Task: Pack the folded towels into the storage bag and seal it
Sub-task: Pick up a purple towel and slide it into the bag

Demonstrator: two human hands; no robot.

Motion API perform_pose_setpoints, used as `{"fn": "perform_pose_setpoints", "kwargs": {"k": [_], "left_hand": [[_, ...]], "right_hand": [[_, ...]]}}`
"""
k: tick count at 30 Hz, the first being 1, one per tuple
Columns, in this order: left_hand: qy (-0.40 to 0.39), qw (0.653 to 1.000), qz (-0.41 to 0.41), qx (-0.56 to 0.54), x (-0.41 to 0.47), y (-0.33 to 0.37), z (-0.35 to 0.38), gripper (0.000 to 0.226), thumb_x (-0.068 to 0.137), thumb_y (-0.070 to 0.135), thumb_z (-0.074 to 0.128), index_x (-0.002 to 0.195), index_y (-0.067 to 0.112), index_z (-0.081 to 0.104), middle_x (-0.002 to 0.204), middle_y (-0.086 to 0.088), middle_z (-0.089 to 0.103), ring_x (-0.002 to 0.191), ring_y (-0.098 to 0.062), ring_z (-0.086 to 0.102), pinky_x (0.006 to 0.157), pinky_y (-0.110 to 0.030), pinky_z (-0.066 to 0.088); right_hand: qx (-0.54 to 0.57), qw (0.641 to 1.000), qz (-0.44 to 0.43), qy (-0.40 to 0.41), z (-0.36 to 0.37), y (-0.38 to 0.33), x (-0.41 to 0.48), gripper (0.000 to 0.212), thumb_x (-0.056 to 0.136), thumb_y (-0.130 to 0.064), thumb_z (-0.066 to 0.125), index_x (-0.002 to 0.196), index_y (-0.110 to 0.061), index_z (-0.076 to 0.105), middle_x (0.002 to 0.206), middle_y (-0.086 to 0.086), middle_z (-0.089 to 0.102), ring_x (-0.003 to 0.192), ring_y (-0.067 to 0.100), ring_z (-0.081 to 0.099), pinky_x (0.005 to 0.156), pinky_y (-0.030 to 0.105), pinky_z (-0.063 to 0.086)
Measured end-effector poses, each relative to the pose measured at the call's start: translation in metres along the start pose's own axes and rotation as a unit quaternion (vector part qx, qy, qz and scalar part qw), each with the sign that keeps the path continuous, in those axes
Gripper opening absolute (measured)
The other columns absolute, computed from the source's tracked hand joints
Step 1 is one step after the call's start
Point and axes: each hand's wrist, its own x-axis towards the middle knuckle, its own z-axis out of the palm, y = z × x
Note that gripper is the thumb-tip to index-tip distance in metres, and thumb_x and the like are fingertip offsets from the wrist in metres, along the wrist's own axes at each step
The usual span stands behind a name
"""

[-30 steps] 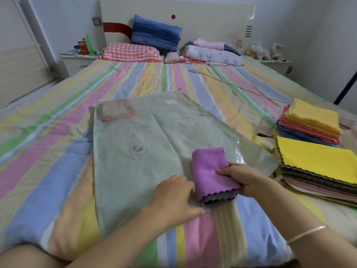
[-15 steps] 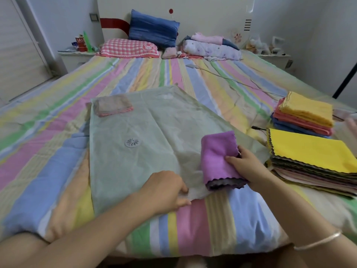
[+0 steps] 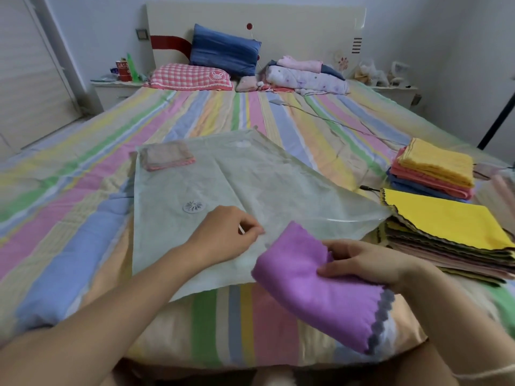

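A pale green translucent storage bag (image 3: 250, 185) lies flat on the striped bed, its round white valve (image 3: 194, 206) facing up. One pink folded towel (image 3: 167, 155) shows through the bag's far left corner. My left hand (image 3: 225, 235) pinches the bag's upper sheet near its near edge. My right hand (image 3: 367, 264) grips a folded purple towel (image 3: 315, 291) with a grey scalloped edge, held just in front of the bag's near right edge. At the right sit a stack of flat cloths topped by a yellow one (image 3: 443, 221) and a pile of folded towels (image 3: 434, 168).
The striped bed cover (image 3: 83, 190) spreads left and beyond the bag. A thin cable (image 3: 334, 121) runs across the bed toward the towel piles. Pillows (image 3: 223, 51) and bundled bedding (image 3: 306, 76) lie at the headboard. A nightstand (image 3: 117, 87) stands far left.
My right hand has drawn the purple towel off the bag toward me and to the right. My left hand moved up from the bag's near edge and now pinches its upper sheet.
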Motion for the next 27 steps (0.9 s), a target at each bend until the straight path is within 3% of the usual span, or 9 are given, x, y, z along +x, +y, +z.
{"fn": "perform_pose_setpoints", "kwargs": {"k": [5,10,13,15,18,21,23,25,27], "left_hand": [[0.065,0.997,0.044,-0.009,-0.004,0.015,-0.018,0.015,0.087,0.033,0.064,0.091,0.032,0.078,0.08,0.015,0.074,0.068,0.001,0.066,0.074,-0.028,0.055],[0.086,0.992,0.085,-0.038,-0.01,0.017,-0.026,0.016,0.085,0.036,0.064,0.091,0.03,0.079,0.074,0.015,0.069,0.071,-0.003,0.064,0.071,-0.027,0.052],[0.086,0.988,0.096,-0.083,-0.011,0.012,-0.031,0.012,0.086,0.026,0.068,0.092,0.029,0.079,0.071,0.018,0.066,0.071,0.0,0.063,0.069,-0.017,0.048],[0.075,0.986,0.098,-0.116,-0.011,0.008,-0.034,0.011,0.086,0.025,0.069,0.091,0.026,0.079,0.075,0.016,0.07,0.074,0.001,0.064,0.072,-0.021,0.052],[0.035,0.981,0.102,-0.161,-0.011,0.002,-0.038,0.012,0.088,0.025,0.068,0.092,0.021,0.079,0.082,0.012,0.073,0.078,0.0,0.066,0.075,-0.022,0.052],[-0.011,0.96,0.06,-0.273,-0.004,-0.013,-0.046,0.015,0.091,0.026,0.064,0.097,0.021,0.077,0.086,0.007,0.074,0.079,-0.01,0.069,0.072,-0.023,0.055],[0.079,0.958,0.041,-0.274,0.009,-0.041,-0.048,0.014,0.087,0.029,0.066,0.098,0.027,0.075,0.093,0.009,0.074,0.085,-0.01,0.068,0.076,-0.032,0.058],[0.169,0.954,-0.004,-0.248,0.025,-0.08,-0.051,0.014,0.083,0.028,0.065,0.094,0.032,0.073,0.099,0.013,0.072,0.09,-0.006,0.066,0.079,-0.035,0.057],[0.227,0.949,-0.045,-0.214,0.041,-0.117,-0.055,0.014,0.085,0.021,0.065,0.091,0.032,0.07,0.101,0.012,0.071,0.09,-0.003,0.065,0.079,-0.034,0.056]], "right_hand": [[-0.017,0.989,0.008,0.146,0.009,-0.001,0.037,0.018,0.092,-0.006,0.058,0.109,-0.001,0.064,0.101,0.015,0.07,0.089,0.022,0.064,0.086,0.035,0.05],[-0.078,0.951,-0.055,0.294,0.026,-0.012,0.103,0.023,0.089,-0.015,0.059,0.112,-0.012,0.062,0.105,0.007,0.069,0.098,0.024,0.065,0.09,0.041,0.053],[-0.132,0.944,-0.109,0.282,0.031,-0.024,0.141,0.042,0.082,-0.032,0.06,0.121,-0.016,0.059,0.111,-0.001,0.066,0.104,0.016,0.062,0.086,0.027,0.052],[-0.099,0.958,-0.12,0.242,0.03,-0.03,0.16,0.041,0.081,-0.027,0.066,0.121,-0.017,0.058,0.101,-0.007,0.062,0.093,0.004,0.061,0.071,0.008,0.048],[-0.015,0.969,-0.102,0.225,0.022,-0.032,0.192,0.077,0.058,-0.036,0.07,0.128,-0.02,0.045,0.099,-0.013,0.05,0.073,-0.015,0.058,0.061,0.001,0.046],[-0.077,0.962,-0.097,0.244,0.013,-0.039,0.226,0.07,0.078,-0.025,0.069,0.141,-0.018,0.039,0.121,-0.001,0.053,0.101,0.011,0.054,0.076,0.013,0.048],[-0.076,0.958,-0.098,0.259,0.009,-0.045,0.242,0.056,0.09,-0.01,0.062,0.142,-0.016,0.04,0.127,0.008,0.057,0.104,0.021,0.055,0.08,0.023,0.052],[-0.03,0.957,-0.108,0.269,0.006,-0.052,0.254,0.048,0.092,-0.003,0.06,0.136,-0.012,0.045,0.112,0.011,0.059,0.091,0.023,0.055,0.061,0.015,0.05],[-0.006,0.953,-0.126,0.276,0.001,-0.057,0.27,0.047,0.09,0.001,0.06,0.135,-0.006,0.048,0.107,0.015,0.059,0.086,0.024,0.056,0.064,0.018,0.051]]}}
